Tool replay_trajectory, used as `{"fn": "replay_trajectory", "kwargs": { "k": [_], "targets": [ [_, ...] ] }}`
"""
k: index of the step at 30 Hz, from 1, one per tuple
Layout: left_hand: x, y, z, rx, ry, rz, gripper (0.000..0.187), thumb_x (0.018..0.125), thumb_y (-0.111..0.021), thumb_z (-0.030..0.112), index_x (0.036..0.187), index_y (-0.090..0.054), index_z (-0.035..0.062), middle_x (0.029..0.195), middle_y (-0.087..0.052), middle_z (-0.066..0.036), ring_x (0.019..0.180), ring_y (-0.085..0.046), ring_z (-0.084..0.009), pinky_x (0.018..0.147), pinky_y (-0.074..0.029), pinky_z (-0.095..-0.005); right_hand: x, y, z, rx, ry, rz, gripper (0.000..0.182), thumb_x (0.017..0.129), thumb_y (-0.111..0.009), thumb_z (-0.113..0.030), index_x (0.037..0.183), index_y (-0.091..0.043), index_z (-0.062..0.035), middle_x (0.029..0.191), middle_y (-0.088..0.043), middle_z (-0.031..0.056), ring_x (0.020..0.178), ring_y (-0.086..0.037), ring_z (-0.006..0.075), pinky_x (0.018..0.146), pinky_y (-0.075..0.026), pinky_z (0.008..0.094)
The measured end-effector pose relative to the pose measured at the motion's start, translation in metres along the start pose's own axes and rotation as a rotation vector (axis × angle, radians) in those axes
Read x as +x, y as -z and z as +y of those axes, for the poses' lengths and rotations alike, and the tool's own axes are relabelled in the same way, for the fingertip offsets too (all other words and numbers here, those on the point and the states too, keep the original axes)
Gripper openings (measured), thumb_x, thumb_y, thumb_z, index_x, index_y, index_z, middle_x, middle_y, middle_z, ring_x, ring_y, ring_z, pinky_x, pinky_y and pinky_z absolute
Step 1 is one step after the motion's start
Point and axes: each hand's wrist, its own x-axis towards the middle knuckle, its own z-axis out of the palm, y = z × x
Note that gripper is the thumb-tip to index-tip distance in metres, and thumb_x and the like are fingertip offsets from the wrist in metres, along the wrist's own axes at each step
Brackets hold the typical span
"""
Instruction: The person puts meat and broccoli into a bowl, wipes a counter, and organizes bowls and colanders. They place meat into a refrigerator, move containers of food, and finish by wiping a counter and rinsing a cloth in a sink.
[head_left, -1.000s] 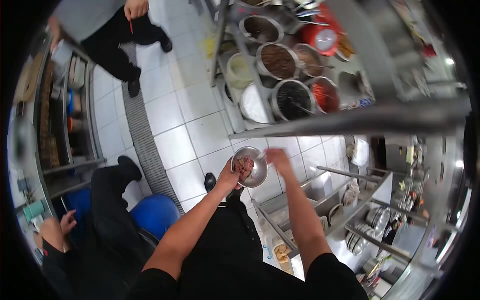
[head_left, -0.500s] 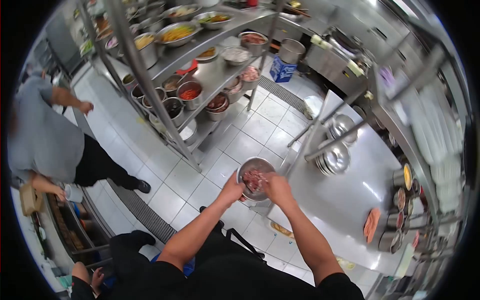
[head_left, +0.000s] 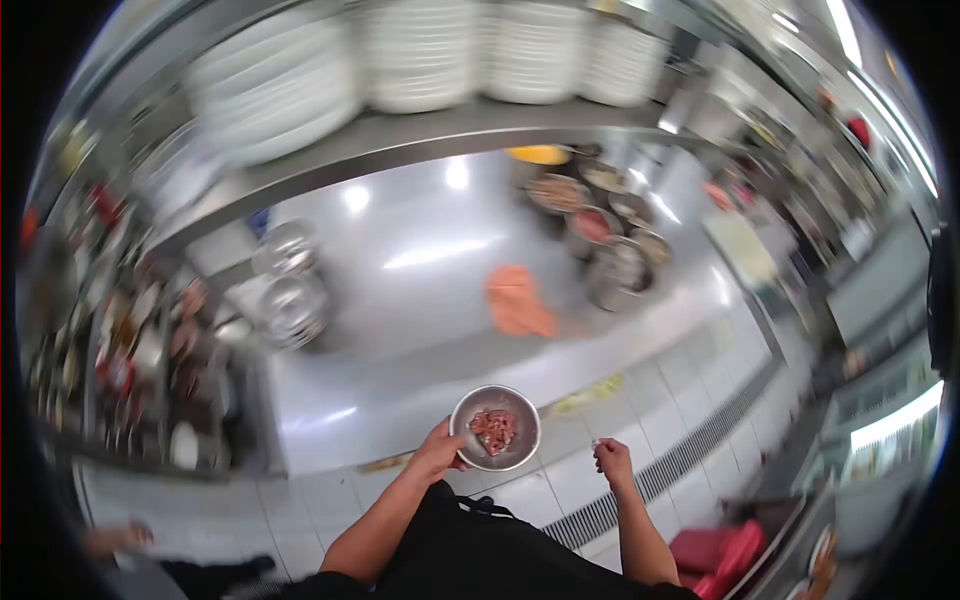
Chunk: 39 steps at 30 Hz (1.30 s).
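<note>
Left hand [head_left: 437,452] gripping rim of small round steel bowl [head_left: 495,428] carrying reddish chopped meat [head_left: 493,430], holding it at chest height above white tiled floor [head_left: 590,478], near steel counter [head_left: 420,300]. Right hand [head_left: 611,461] hanging apart beside bowl, fingers loosely curling, pinching nothing discernible. Orange cloth [head_left: 518,302] lying on counter.

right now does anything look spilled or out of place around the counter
Yes: yellowish scraps lie on the white tiled floor at the foot of the steel counter, and a crumpled orange cloth sits loose on it. The frame is blurred.
</note>
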Motion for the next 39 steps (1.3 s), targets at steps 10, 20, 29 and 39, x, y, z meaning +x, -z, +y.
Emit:
{"fn": "replay_trajectory", "kwargs": {
  "k": [10,20,29,39],
  "targets": [
    [0.277,-0.298,0.028,0.167,-0.065,-0.506,0.041,0.087,-0.049,0.017,0.127,-0.044,0.0103,0.097,-0.059,-0.007,0.07,-0.06,-0.0146,0.048,-0.052,-0.0268,-0.091,0.137,0.223,0.094,-0.679,0.204,0.021,0.087,-0.056,-0.022,0.089,-0.064,-0.0024,0.07,-0.061,0.0075,0.055,-0.058,0.0163,0.046,-0.048,0.0289],
    [0.516,-0.486,0.093,-0.023,0.017,-0.243,0.029,0.091,-0.05,0.02,0.119,-0.047,0.0133,0.098,-0.06,-0.008,0.081,-0.062,-0.0189,0.06,-0.054,-0.0343,-0.134,0.184,0.189,0.339,-0.752,0.522,0.025,0.085,-0.057,-0.018,0.103,-0.06,-0.0007,0.077,-0.064,0.0116,0.056,-0.062,0.0198,0.048,-0.051,0.0309],
    [0.415,-0.398,0.011,1.089,-1.001,-0.283,0.038,0.08,-0.06,0.018,0.116,-0.059,0.0057,0.137,-0.041,-0.016,0.128,-0.037,-0.0333,0.106,-0.033,-0.0414,0.004,0.273,0.24,0.031,-0.673,-0.004,0.02,0.091,-0.052,-0.014,0.103,-0.058,0.002,0.089,-0.066,0.0136,0.074,-0.066,0.0239,0.062,-0.054,0.0352],
    [0.287,-0.32,0.024,0.845,-0.539,0.178,0.027,0.085,-0.059,0.02,0.106,-0.064,0.0059,0.099,-0.066,-0.012,0.093,-0.063,-0.0265,0.083,-0.049,-0.0361,0.382,0.403,-0.031,0.08,0.327,0.352,0.026,0.097,-0.043,-0.021,0.094,-0.059,-0.0007,0.066,-0.054,0.0018,0.053,-0.044,0.0056,0.046,-0.038,0.0229]
  ]
}}
